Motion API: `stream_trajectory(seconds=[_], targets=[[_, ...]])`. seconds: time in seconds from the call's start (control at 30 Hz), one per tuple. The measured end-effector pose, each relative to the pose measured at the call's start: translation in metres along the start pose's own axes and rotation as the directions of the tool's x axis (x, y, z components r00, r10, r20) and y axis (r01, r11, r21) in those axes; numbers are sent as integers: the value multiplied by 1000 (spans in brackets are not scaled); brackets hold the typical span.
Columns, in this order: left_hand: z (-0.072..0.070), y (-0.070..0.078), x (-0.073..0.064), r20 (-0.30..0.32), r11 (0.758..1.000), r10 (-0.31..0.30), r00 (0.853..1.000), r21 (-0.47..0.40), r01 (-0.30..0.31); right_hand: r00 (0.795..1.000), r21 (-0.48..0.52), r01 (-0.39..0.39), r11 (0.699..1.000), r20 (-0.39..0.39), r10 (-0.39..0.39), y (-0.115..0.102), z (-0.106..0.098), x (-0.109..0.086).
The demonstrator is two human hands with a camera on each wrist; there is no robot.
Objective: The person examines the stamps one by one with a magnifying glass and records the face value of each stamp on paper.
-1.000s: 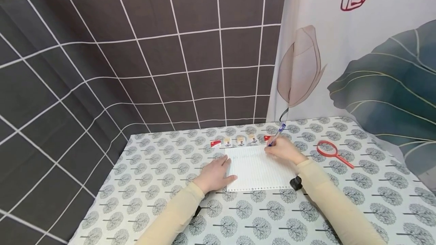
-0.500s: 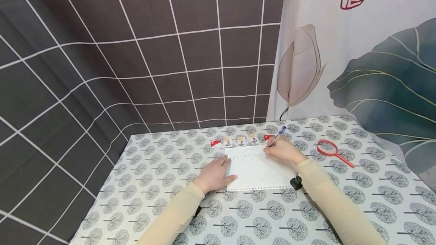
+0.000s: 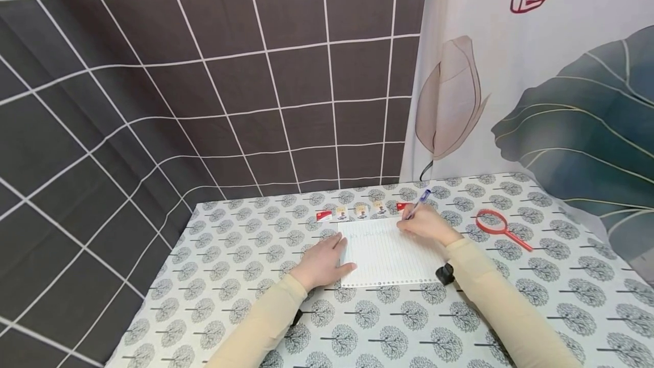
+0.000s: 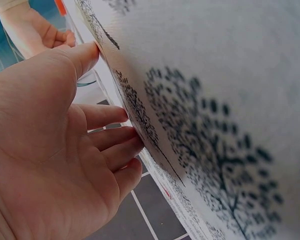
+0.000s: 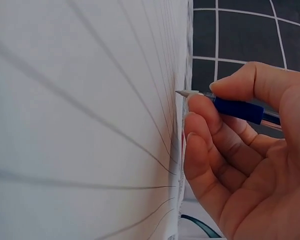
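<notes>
A sheet of lined paper (image 3: 388,260) with holes along its near edge lies on the table, faint handwriting near its top. My right hand (image 3: 425,225) pinches a blue pen (image 3: 420,202) between thumb and fingers, over the paper's upper right. In the right wrist view the tip of the pen (image 5: 237,110) is at or very near the lined paper (image 5: 90,125). At the paper's left edge, my left hand (image 3: 322,261) rests with fingers extended, thumb on the sheet. The left wrist view shows the left hand (image 4: 65,135) palm-side, its fingertips against the surface.
Several small cards stand in a row behind the paper, among them a red and white card (image 3: 324,216) and a picture card (image 3: 361,212). A red magnifying glass (image 3: 503,229) lies to the right. The tree-print tablecloth (image 3: 245,271) runs back to a dark grid curtain (image 3: 301,90).
The right hand and pen shift only slightly at the paper's top right, and the pen's tilt changes a little. The left hand stays in place.
</notes>
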State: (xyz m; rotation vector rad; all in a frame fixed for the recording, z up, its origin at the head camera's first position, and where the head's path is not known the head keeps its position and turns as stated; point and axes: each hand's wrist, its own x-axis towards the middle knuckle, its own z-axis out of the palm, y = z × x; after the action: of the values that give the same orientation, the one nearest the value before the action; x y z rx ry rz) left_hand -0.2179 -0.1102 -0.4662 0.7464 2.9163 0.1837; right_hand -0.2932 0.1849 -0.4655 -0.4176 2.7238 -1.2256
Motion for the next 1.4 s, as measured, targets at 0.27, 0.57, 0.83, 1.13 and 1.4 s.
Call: stream_trajectory(seconds=[0.27,0.57,0.83,1.13,1.4], targets=[[1,0,0,-5,1000,10,1000,-1,-10,999,-62,22,998,-41,-25,5,-1,3],[2,-1,0,-1,1000,3,1000,4,-3,1000,-45,-2,999,-30,0,3,-2,2],[3,-1,0,-5,1000,2,1000,-6,-2,999,5,7,1000,-43,-6,2,-5,-4],[3,-2,1,1,1000,-6,1000,-9,6,992,-15,20,1000,-124,-22,6,-15,-9],[3,-1,1,1,1000,-8,1000,-5,8,990,-11,-1,1000,-143,-1,8,-27,-14]])
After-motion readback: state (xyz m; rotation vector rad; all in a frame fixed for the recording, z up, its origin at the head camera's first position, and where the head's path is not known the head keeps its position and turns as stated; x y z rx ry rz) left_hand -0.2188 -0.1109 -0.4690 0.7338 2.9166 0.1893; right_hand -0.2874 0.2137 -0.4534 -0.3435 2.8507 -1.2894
